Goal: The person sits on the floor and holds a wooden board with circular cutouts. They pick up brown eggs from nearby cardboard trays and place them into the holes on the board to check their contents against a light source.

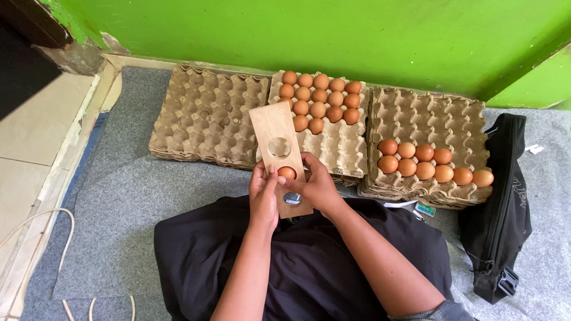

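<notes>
Both hands grip a flat, smooth wooden board (277,156) with three round holes in a row, held tilted above the person's black-clothed lap. The left hand (263,196) clasps the board's lower left edge, fingers closed on it; the right hand (315,187) wraps the lower right edge, thumb laid across the face. A brown egg (286,172) sits in the middle hole, between the two thumbs; whether a fingertip touches it is hard to tell. Beyond the board, three stacks of rough, dimpled pulp-paper trays line the glossy green wall (357,35): the left tray stack (205,116), the middle tray stack (333,148) with eggs filling its far rows, and the right tray stack (428,119) bearing two short rows. All rest on coarse grey carpet (119,196), with a black strap bag (499,208) at the right.
</notes>
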